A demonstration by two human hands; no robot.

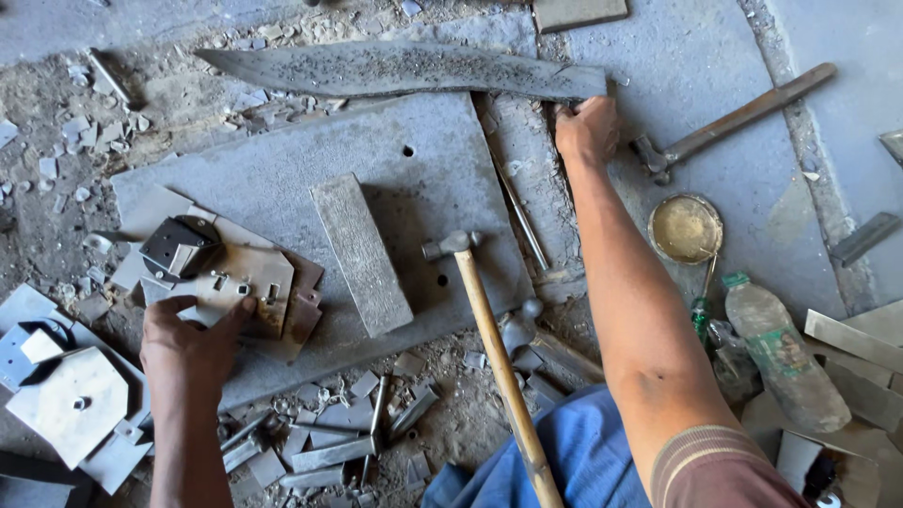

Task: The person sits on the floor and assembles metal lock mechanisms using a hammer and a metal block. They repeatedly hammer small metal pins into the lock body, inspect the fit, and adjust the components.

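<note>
**Two hands spread across a metalworker's floor**

Take the thick grey steel slab [282, 179] lying flat on the ground as the landmark. Nearest the person, below the slab's near edge, offcuts and narrow metal strips [329, 442] lie scattered in the dust, beside a blue-clad knee [583, 452]. A wooden-handled hammer [489, 329] lies with its shaft running back toward the person and its head resting on the slab's right part, probably left there within easy reach.

At the slab's near-left corner, the left hand [193, 343] presses flat, fingers spread and closed on nothing, upon a stack of thin cut plates [240, 282]; the palm seems to steady the pile. The plates are dull tan and grey, angular, with small slots, and a dark folded piece [179, 245] sits on top. Further left of the slab lie pale octagonal sheets [71, 400].

On the slab's middle rests a rectangular grey block [362, 254], apparently serving as an anvil.

Beyond the slab's far edge lies a long, curved, rough dark blade [395, 68]. The right hand [585, 127] is closed around its right end, arm stretched out from the body, likely to shift or steady it.

Right of the slab: a second hammer [734, 118], a round brass dish [685, 229], and a dusty plastic bottle [785, 357].
</note>
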